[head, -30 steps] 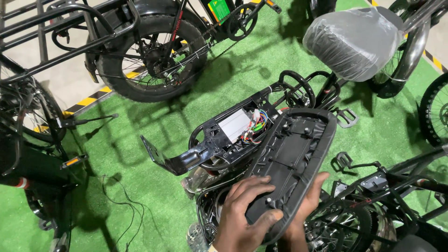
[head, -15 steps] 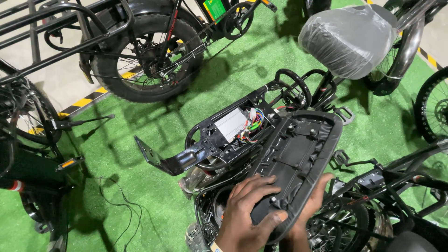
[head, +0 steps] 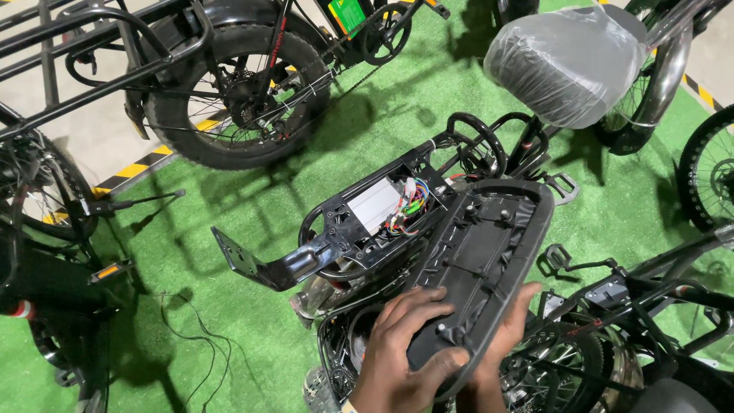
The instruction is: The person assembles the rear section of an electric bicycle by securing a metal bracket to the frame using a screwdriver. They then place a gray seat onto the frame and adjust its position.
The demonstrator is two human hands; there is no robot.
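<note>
Item, nearest the camera: left hand (head: 405, 348), fingers spread and curled over the near end of a black seat (head: 482, 260), clamped on its underside and edge. Right hand (head: 501, 344), beneath the same end, fingers wrapped up around the seat's right rim; grip closed on it.

Item: the black seat, long and flat, turned underside up, showing moulded ribs and mounting points. It is tilted, held just right of and slightly over the bike frame.

Item: black bike frame (head: 344, 237), seat bay open. Inside lies a silver controller box (head: 373, 205) beside a bundle of coloured wires (head: 409, 206). A flat black bracket (head: 248, 264) projects from the frame to the left.

Item: loose thin black cable (head: 187, 336) on the green turf floor (head: 252, 199), left of the frame.

Item: spoked wheel (head: 566, 367) of a neighbouring bike, lower right, just beside the right hand.

Item, farther off: fat-tyred wheel (head: 237, 84) with black rack tubing, upper left. Plastic-wrapped saddle (head: 569, 61), upper right. Yellow-and-black floor striping (head: 138, 168) at the turf's left edge.
</note>
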